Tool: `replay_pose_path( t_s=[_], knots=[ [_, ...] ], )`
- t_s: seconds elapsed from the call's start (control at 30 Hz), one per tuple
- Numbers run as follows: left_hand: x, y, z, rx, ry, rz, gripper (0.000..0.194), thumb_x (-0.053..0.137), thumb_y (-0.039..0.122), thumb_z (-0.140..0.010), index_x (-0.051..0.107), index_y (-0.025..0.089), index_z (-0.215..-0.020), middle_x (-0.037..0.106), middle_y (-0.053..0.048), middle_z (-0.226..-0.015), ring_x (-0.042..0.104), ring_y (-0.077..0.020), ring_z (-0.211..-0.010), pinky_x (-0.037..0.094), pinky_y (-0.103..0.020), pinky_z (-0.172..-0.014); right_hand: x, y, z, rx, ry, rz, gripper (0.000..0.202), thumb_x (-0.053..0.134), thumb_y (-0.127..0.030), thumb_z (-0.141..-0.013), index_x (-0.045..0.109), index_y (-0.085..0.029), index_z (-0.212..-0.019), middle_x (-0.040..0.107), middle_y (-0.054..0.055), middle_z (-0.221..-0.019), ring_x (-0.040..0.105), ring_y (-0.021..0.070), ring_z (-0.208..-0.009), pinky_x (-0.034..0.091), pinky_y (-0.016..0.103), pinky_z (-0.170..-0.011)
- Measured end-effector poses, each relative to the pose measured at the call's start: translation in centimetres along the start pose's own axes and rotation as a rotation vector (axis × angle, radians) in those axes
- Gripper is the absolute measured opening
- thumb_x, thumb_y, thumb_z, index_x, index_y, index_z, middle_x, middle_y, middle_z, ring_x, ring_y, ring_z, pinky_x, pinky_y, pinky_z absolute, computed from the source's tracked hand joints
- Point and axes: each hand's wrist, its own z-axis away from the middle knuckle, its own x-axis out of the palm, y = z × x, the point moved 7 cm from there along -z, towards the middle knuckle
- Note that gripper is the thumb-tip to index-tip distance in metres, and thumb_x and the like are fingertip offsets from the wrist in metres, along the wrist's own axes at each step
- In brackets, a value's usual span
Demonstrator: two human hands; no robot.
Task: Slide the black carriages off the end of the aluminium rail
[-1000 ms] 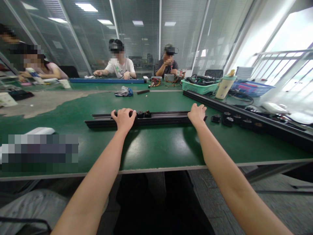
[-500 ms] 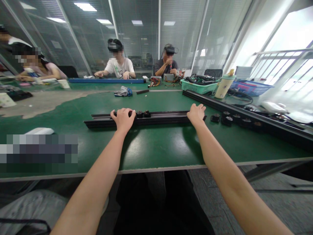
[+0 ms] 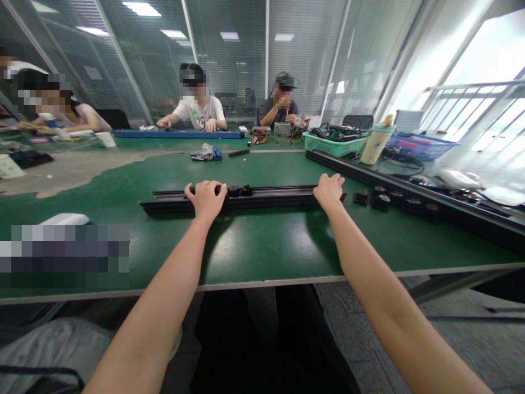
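Green counter (image 3: 262,249) spans mid-frame; white-shirted co-worker (image 3: 200,114) sits upper ctr-left. Blk rail (image 3: 270,204) lies across ctr. Your R hand (image 3: 330,191) is clamped on its right end; your L hand (image 3: 208,198) curls over it, by small blk parts (image 3: 245,190); can't tell its exact grip.

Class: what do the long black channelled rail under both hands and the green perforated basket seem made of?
Long black channelled rail: probably metal, satin dark finish, from straight edges and thin highlights; possibly plastic.
Green perforated basket: likely moulded plastic, low-sheen, given even colour and regular holes.
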Motion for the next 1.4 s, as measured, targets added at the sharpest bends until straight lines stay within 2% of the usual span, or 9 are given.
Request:
replay_pose_path(
  t_s=[0.23,0.47,1.1,1.4],
  knots=[
    [-0.02,0.08,0.05,-0.006,-0.011,0.0,0.03,0.051,0.042,-0.103,0.077,0.028,-0.099,0.078,-0.01,-0.121,0.062,-0.0348,-0.125,0.021,-0.062,-0.127,0.01,-0.01,-0.05,-0.006,0.008,0.008,0.035,0.056,-0.012,-0.096,0.066,-0.009,-0.129,0.05,0.026,-0.139,0.046,0.0333,-0.132,0.047,0.041,-0.103],
    [-0.13,0.19,0.07,-0.006,-0.012,-0.002,0.031,0.051,0.041,-0.102,0.078,0.026,-0.099,0.078,-0.011,-0.121,0.063,-0.0352,-0.124,0.022,-0.062,-0.127,-0.26,-0.13,0.34,0.0,-0.015,-0.002,0.04,0.051,-0.009,-0.098,0.065,-0.007,-0.136,0.048,0.027,-0.147,0.044,0.034,-0.139,0.048,0.041,-0.106],
    [-0.02,0.06,0.01,-0.006,-0.009,0.007,0.029,0.051,0.042,-0.102,0.076,0.028,-0.098,0.078,-0.01,-0.121,0.062,-0.0343,-0.124,0.021,-0.061,-0.128,0.02,0.28,0.01,0.021,-0.005,-0.016,0.042,0.049,-0.007,-0.098,0.066,-0.007,-0.137,0.046,0.029,-0.151,0.043,0.0349,-0.141,0.048,0.041,-0.105],
    [-0.03,0.0,0.02,-0.001,0.002,-0.001,0.03,0.051,0.043,-0.102,0.077,0.028,-0.098,0.078,-0.01,-0.12,0.062,-0.0349,-0.123,0.022,-0.061,-0.127,0.16,0.58,-0.25,0.017,0.005,-0.012,0.039,0.048,-0.007,-0.097,0.066,-0.009,-0.131,0.048,0.027,-0.147,0.043,0.0339,-0.139,0.048,0.042,-0.105]
  ],
)
